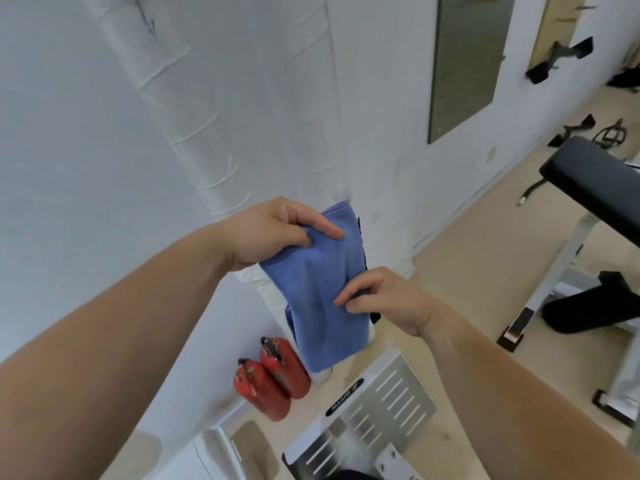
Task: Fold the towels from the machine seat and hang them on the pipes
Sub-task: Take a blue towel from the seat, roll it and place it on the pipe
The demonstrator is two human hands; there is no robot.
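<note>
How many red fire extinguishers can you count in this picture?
2 fire extinguishers: one on the floor by the white wall, the other right beside it, below the blue towel. Others may be hidden behind the towel.

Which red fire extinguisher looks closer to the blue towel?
The right-hand extinguisher: in this view the blue towel hangs with its bottom corner just beside it. The other extinguisher stands further left.
</note>
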